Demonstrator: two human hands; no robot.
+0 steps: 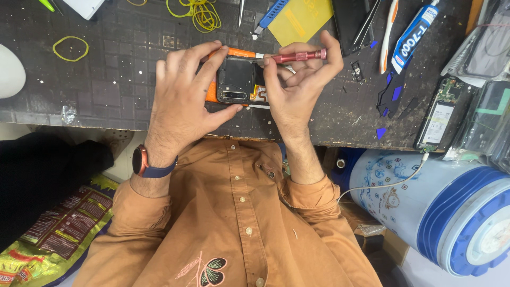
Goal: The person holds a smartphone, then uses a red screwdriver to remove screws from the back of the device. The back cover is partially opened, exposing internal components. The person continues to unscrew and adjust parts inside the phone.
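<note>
Holding the phone (236,79) steady is your first job — your left hand (183,98) is spread over its left end, fingers curled across the top edge and thumb hooked under the near edge, pinning it flat on the dark gridded mat (122,79) near the bench's front edge. Your right hand (297,87) has its fingers closed around a red screwdriver (295,56), which lies almost level with its tip pointing left at the phone's open back. Keep the tip square in the screw and press lightly before you turn, or I judge it could slip onto the exposed parts. Let the left thumb take the push so the orange frame does not slide. Around you the mat is crowded — yellow rubber bands (199,13), a tube of glue (414,34), a bare circuit board with a battery (438,114) to the right. Below the bench edge stands a white-and-blue drum (441,207).
</note>
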